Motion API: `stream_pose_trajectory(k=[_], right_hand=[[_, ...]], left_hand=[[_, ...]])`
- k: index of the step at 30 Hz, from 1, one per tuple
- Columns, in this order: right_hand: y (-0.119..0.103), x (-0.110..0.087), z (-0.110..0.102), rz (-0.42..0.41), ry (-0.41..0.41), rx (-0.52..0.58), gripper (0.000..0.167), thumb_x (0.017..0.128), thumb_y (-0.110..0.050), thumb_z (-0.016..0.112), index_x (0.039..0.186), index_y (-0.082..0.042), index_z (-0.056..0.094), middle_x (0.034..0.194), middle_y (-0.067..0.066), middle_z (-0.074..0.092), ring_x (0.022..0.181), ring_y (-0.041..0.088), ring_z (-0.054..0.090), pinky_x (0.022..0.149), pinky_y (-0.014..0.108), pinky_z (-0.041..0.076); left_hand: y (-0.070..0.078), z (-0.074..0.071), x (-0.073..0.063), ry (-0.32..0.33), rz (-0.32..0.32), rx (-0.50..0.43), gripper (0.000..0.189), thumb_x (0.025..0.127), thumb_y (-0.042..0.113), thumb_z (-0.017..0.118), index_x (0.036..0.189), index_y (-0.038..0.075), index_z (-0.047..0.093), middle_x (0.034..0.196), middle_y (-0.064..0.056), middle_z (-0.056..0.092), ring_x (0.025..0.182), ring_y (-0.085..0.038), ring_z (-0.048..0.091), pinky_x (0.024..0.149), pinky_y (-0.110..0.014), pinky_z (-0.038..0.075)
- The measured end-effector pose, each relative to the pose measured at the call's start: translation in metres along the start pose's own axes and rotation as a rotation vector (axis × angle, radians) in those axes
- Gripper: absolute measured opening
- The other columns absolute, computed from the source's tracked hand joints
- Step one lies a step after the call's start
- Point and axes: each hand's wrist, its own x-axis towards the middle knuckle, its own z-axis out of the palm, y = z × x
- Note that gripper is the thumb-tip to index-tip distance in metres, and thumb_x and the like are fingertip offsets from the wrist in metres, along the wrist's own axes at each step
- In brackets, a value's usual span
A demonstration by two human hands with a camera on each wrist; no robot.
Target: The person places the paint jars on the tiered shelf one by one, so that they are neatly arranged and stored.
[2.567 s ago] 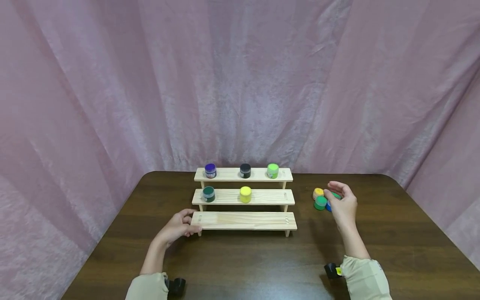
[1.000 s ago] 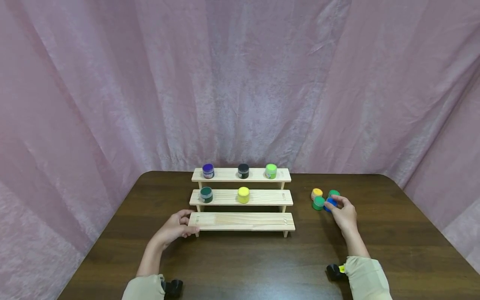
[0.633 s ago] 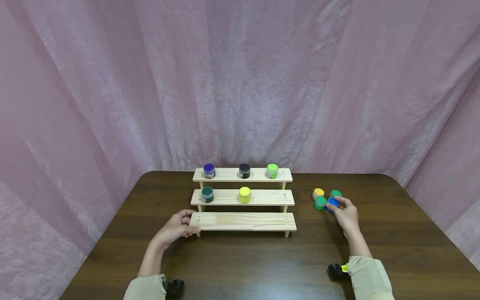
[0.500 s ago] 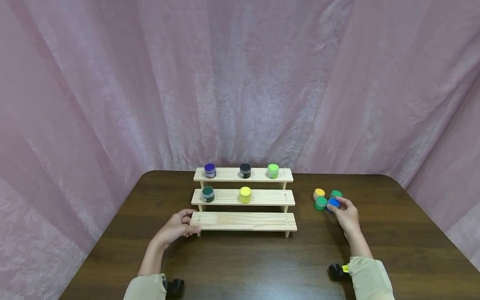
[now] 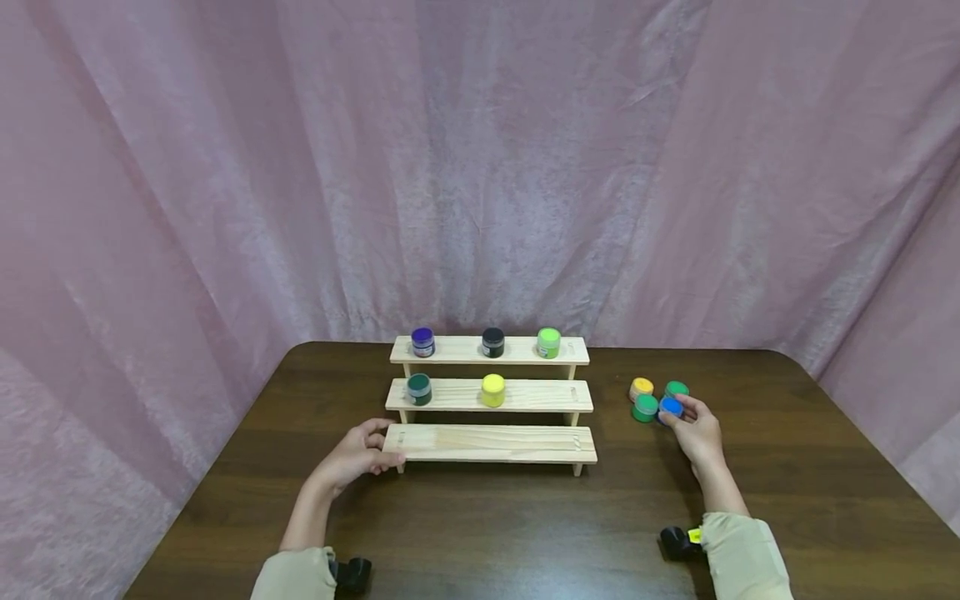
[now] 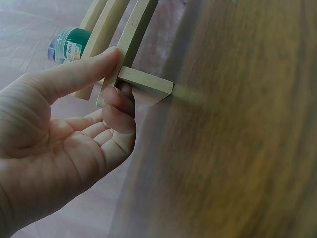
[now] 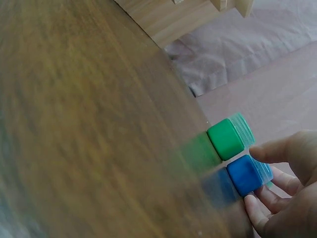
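Observation:
My left hand (image 5: 356, 454) pinches the left end of the lowest step of a three-tier wooden display rack (image 5: 487, 442); the left wrist view shows the thumb on top and curled fingers (image 6: 121, 119) beneath, beside a leg. My right hand (image 5: 697, 433) grips a small paint jar with blue paint (image 5: 671, 408) between thumb and fingers, and the jar (image 7: 242, 176) stands on the table. Touching or close by are a green jar (image 5: 645, 408), a second green jar (image 5: 677, 389) partly behind the fingers, and a yellow-orange jar (image 5: 641, 387).
On the top step stand a purple jar (image 5: 423, 342), a black jar (image 5: 492, 342) and a light green jar (image 5: 548, 342). The middle step bears a dark green jar (image 5: 419, 389) and a yellow jar (image 5: 492, 390). A pink curtain (image 5: 480, 167) hangs behind the brown table (image 5: 480, 533).
My right hand has come down from above the jar cluster and closed its fingers round the blue jar. The left hand keeps its hold on the rack.

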Motion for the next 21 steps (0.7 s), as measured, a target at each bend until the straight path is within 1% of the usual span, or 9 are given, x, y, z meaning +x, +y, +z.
stream_pose_trajectory(k=[5, 12, 13, 14, 16, 18, 19, 21], right_hand=[[0.0021, 0.0014, -0.0003, -0.004, 0.011, -0.007, 0.059, 0.098, -0.016, 0.053, 0.148, 0.005, 0.030, 0.149, 0.031, 0.035, 0.136, 0.041, 0.038, 0.102, 0.038, 0.039], [-0.0008, 0.0030, 0.0003, -0.004, 0.028, 0.014, 0.060, 0.097, -0.016, 0.054, 0.148, 0.006, 0.031, 0.149, 0.031, 0.035, 0.137, 0.041, 0.038, 0.108, 0.044, 0.036], [-0.0008, 0.0023, 0.0003, -0.001, 0.034, 0.013, 0.059, 0.097, -0.017, 0.054, 0.147, 0.006, 0.032, 0.149, 0.031, 0.035, 0.137, 0.041, 0.038, 0.107, 0.043, 0.037], [-0.0005, 0.0012, 0.0003, 0.001, 0.038, 0.013, 0.059, 0.097, -0.016, 0.055, 0.147, 0.005, 0.032, 0.149, 0.031, 0.036, 0.137, 0.040, 0.039, 0.105, 0.040, 0.038], [0.0003, -0.0011, 0.0000, 0.006, 0.044, 0.009, 0.059, 0.096, -0.017, 0.056, 0.146, 0.005, 0.034, 0.148, 0.031, 0.037, 0.136, 0.040, 0.040, 0.098, 0.028, 0.041], [0.0014, -0.0028, -0.0001, 0.009, 0.049, -0.001, 0.058, 0.096, -0.016, 0.056, 0.145, 0.005, 0.036, 0.147, 0.030, 0.039, 0.136, 0.039, 0.041, 0.088, 0.016, 0.039], [0.0016, -0.0031, -0.0001, 0.007, 0.051, -0.004, 0.057, 0.096, -0.016, 0.057, 0.145, 0.006, 0.036, 0.147, 0.029, 0.040, 0.135, 0.039, 0.042, 0.083, 0.012, 0.038], [0.0016, -0.0031, 0.0001, 0.004, 0.055, -0.005, 0.057, 0.095, -0.016, 0.058, 0.144, 0.006, 0.037, 0.146, 0.029, 0.041, 0.135, 0.038, 0.042, 0.083, 0.012, 0.037]], left_hand=[[-0.0001, 0.0012, 0.0003, 0.003, -0.001, 0.004, 0.076, 0.083, 0.009, 0.072, 0.144, -0.010, 0.031, 0.083, -0.005, 0.062, 0.071, -0.016, 0.051, 0.065, -0.027, 0.045], [0.0015, -0.0003, 0.0036, 0.009, -0.002, 0.001, 0.076, 0.083, 0.009, 0.073, 0.143, -0.010, 0.032, 0.083, -0.005, 0.062, 0.071, -0.016, 0.052, 0.065, -0.027, 0.045], [0.0017, -0.0003, 0.0037, 0.008, -0.002, 0.001, 0.076, 0.082, 0.009, 0.073, 0.143, -0.010, 0.032, 0.083, -0.004, 0.062, 0.071, -0.016, 0.052, 0.064, -0.027, 0.044], [0.0017, -0.0001, 0.0036, 0.007, -0.001, 0.000, 0.076, 0.082, 0.009, 0.073, 0.143, -0.010, 0.032, 0.083, -0.004, 0.062, 0.071, -0.016, 0.052, 0.064, -0.027, 0.044], [0.0012, 0.0006, 0.0030, 0.005, -0.001, -0.001, 0.075, 0.082, 0.009, 0.073, 0.142, -0.010, 0.033, 0.082, -0.004, 0.062, 0.071, -0.016, 0.052, 0.064, -0.027, 0.045], [0.0006, 0.0012, 0.0020, 0.002, -0.002, -0.001, 0.075, 0.082, 0.009, 0.073, 0.142, -0.010, 0.033, 0.082, -0.004, 0.062, 0.071, -0.016, 0.052, 0.064, -0.027, 0.045], [0.0004, 0.0013, 0.0015, 0.002, -0.002, -0.002, 0.075, 0.082, 0.009, 0.073, 0.142, -0.010, 0.033, 0.082, -0.004, 0.062, 0.071, -0.016, 0.052, 0.064, -0.027, 0.045], [0.0001, 0.0013, 0.0007, 0.003, 0.000, -0.004, 0.075, 0.082, 0.008, 0.073, 0.142, -0.010, 0.033, 0.082, -0.004, 0.063, 0.071, -0.016, 0.052, 0.064, -0.027, 0.045]])
